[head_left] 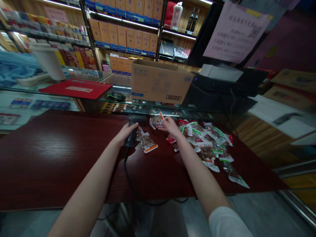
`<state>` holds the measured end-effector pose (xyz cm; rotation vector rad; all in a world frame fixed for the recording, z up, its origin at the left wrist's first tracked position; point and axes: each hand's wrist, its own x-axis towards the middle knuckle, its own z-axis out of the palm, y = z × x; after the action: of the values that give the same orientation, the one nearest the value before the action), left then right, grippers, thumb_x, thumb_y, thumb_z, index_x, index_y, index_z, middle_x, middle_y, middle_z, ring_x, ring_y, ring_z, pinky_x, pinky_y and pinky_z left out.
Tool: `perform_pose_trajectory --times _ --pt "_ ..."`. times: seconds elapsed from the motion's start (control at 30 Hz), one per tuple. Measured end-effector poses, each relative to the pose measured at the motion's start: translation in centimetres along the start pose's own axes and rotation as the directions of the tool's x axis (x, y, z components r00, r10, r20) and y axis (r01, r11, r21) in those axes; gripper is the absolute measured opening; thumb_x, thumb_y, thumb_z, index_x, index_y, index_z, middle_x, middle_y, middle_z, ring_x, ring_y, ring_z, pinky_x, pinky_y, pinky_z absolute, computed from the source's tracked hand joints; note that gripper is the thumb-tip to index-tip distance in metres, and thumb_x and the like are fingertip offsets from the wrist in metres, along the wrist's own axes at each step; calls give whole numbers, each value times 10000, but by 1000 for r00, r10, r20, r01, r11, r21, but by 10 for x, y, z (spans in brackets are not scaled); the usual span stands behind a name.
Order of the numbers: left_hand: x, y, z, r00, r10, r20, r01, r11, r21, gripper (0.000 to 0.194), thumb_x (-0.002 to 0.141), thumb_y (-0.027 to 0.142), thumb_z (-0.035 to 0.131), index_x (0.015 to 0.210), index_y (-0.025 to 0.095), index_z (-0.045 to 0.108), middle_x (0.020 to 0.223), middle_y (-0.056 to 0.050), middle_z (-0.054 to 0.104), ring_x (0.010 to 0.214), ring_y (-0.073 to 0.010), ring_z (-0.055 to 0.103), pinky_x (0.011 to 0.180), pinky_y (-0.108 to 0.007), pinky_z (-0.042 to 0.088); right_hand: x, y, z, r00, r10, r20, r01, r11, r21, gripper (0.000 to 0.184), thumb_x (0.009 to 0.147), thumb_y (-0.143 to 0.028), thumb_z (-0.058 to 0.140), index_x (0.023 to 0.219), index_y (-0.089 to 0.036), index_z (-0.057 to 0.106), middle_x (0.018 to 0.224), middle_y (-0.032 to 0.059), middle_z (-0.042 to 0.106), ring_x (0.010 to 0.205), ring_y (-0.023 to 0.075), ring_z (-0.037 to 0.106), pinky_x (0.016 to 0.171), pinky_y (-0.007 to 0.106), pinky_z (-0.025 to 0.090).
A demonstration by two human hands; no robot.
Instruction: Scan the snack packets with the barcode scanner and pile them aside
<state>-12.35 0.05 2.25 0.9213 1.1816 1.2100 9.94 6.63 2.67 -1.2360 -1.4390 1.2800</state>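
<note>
My left hand (124,132) is wrapped round a black handheld barcode scanner (132,133) whose cable runs down off the dark red table (61,158). My right hand (169,126) pinches a small clear snack packet with an orange edge (156,120) and holds it up just in front of the scanner head. Another orange-edged packet (147,142) lies flat on the table between my hands. To the right of my right hand sits a heap of several green, white and red snack packets (209,144).
A cardboard box (160,80) stands on the glass counter behind the table, with a black mouse (116,96) and a red mat (75,88) to its left. A black printer or till (222,89) is at the right. Shelves of boxed goods (128,29) fill the back wall.
</note>
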Motion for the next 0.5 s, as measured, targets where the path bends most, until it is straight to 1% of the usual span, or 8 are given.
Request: perform_pose_trajectory --times 0.03,0.1,0.13,0.2,0.27,0.33,0.43,0.5 --pt "-2 -1 7 1000 13 14 -13 1000 3 446 660 459 754 907 137 567 741 -27 667 526 -86 561 454 -189 439 -11 -1 -18 1000 -15 -8 16 994 106 131 864 -249 514 805 -224 399 753 -50 609 652 121 698 705 340 586" --pt "-8 -1 21 998 47 49 -48 999 9 473 662 481 748 936 146 560 766 -26 672 544 -86 562 471 -191 445 -32 0 -49 999 -36 -40 43 977 209 186 813 -270 597 790 -221 419 736 -58 603 661 128 701 720 349 595" --pt "-13 0 28 995 63 73 -64 998 11 478 670 490 741 952 153 554 784 -28 676 551 -86 563 477 -192 446 -41 1 -60 998 -34 -51 46 969 242 215 789 -287 633 783 -220 428 735 -60 602 676 136 705 728 358 597" --pt "-24 3 40 987 87 138 -91 996 24 462 696 500 719 959 164 542 823 -35 680 559 -83 561 490 -195 445 -53 5 -74 998 -27 -65 45 955 293 266 749 -316 686 766 -220 438 736 -60 600 720 155 713 762 380 595" --pt "-37 6 51 971 106 213 -118 992 43 432 726 505 692 949 169 538 855 -41 676 566 -81 556 500 -199 442 -59 9 -79 998 -24 -61 42 944 327 297 720 -325 720 751 -221 442 718 -64 587 756 165 715 808 400 585" --pt "-48 8 60 958 121 261 -142 988 64 419 741 503 678 954 171 536 874 -41 670 578 -83 554 511 -205 441 -61 10 -77 999 -27 -29 36 934 356 313 698 -322 740 743 -223 446 699 -70 574 781 164 711 856 415 569" --pt "-58 10 68 950 116 291 -152 982 108 405 761 496 662 968 173 530 869 -31 663 578 -82 545 524 -213 440 -63 8 -71 999 -28 43 9 924 383 332 682 -335 747 736 -225 438 726 -64 611 808 160 703 909 430 543" --pt "-60 10 70 946 107 305 -154 979 132 391 779 494 646 968 174 524 835 -19 655 561 -76 531 524 -213 432 -64 6 -67 998 -24 63 0 929 369 334 684 -349 740 736 -227 433 754 -54 644 799 154 697 923 433 533"
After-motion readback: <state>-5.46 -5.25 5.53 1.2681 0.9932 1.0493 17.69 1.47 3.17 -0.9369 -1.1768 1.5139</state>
